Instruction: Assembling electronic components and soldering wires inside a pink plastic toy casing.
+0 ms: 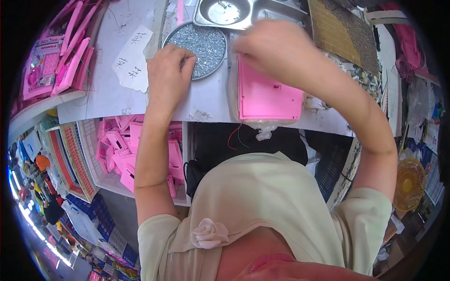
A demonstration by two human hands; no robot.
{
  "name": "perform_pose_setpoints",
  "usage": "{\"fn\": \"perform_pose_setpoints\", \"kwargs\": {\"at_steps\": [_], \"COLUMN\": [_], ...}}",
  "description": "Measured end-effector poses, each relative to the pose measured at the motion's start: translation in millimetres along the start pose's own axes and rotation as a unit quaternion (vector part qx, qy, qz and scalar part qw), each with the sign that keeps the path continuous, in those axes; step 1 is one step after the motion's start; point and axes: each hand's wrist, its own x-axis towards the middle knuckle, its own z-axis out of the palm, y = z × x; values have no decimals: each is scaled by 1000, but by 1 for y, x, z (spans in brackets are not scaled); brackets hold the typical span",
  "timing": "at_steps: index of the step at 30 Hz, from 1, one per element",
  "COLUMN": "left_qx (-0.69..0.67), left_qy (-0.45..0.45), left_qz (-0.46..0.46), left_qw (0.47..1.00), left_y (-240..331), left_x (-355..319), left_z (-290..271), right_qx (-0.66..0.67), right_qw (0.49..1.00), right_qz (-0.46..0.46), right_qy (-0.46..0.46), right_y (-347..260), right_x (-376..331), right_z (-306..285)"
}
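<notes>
My left hand (169, 70) rests at the near left rim of a round metal dish (226, 49) full of small silvery screws (201, 42). Its thumb and fingers are pinched together over the screws; anything between them is too small to make out. Over the far end of a flat pink plastic panel (269, 100) hovers my right hand (267, 44), its fingers smeared by motion. The panel lies on a plastic-wrapped bundle at the table's near edge, with a red and a green wire hanging below it.
A steel compartment tray (253, 14) stands behind the dish. Paper with handwriting (132, 61) lies on the left. Pink toy parts (47, 65) are heaped at the far left, and a white crate (93, 154) below the table holds more pink pieces. Brown cardboard (337, 33) sits at right.
</notes>
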Motion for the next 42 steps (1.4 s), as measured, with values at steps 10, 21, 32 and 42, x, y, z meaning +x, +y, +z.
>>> {"fn": "perform_pose_setpoints", "kwargs": {"at_steps": [10, 21, 32, 42], "left_qx": [84, -237, -12, -273], "left_qy": [43, 8, -42, -153], "left_qz": [8, 40, 89, -38], "left_qw": [995, 971, 995, 949], "left_y": [-13, 60, 85, 124], "left_x": [4, 11, 35, 31], "left_z": [10, 22, 32, 13], "right_qx": [-60, 58, 192, 117], "right_qw": [995, 991, 953, 948], "right_qz": [-61, -14, 84, -1], "right_qy": [54, 124, 221, 295], "right_y": [2, 38, 61, 38], "right_x": [81, 61, -82, -96], "right_z": [56, 34, 27, 31]}}
